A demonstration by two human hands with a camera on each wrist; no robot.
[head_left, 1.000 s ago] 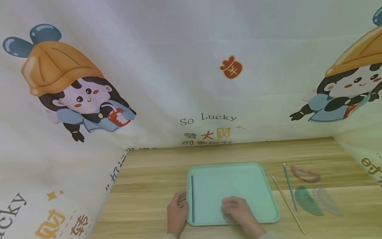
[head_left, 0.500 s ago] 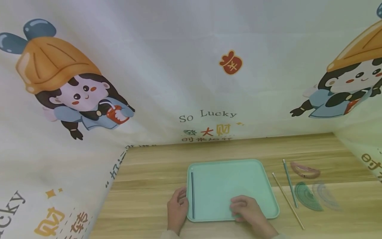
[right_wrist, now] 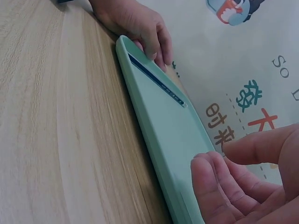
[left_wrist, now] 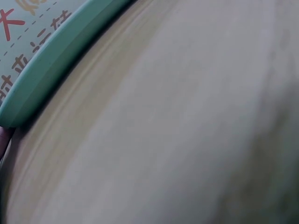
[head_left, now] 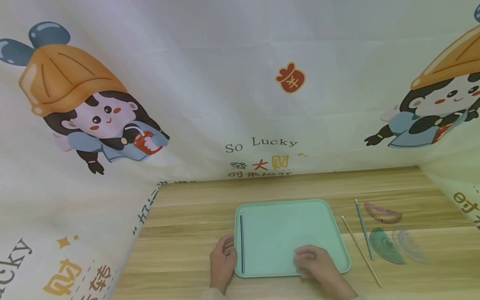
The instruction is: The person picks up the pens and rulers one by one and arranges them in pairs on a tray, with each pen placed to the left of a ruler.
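Note:
A light green tray point(head_left: 277, 233) lies on the table, with one dark blue pencil point(head_left: 242, 246) along its left side. My left hand point(head_left: 223, 258) rests against the tray's left edge, fingers loosely bent; in the right wrist view this left hand point(right_wrist: 135, 23) has its thumb by the rim near the pencil point(right_wrist: 156, 81). Whether it bears on the tray is not plain. Over the tray's front right part is my right hand point(head_left: 315, 264), with loosely bent fingers and nothing between them. The right wrist view shows thumb and fingers point(right_wrist: 224, 182) apart.
To the right of the tray lie a yellow pencil point(head_left: 361, 252) and a teal pencil point(head_left: 364, 230). Beyond them are a pink protractor point(head_left: 390, 216), a green protractor point(head_left: 385, 246) and a clear protractor point(head_left: 408, 246). A printed cloth point(head_left: 262, 104) walls the wooden table point(head_left: 180, 237).
My right hand has moved a little to the right over the tray. The left hand has stayed by the tray's edge. The head view has tilted slightly, shifting the scene upward.

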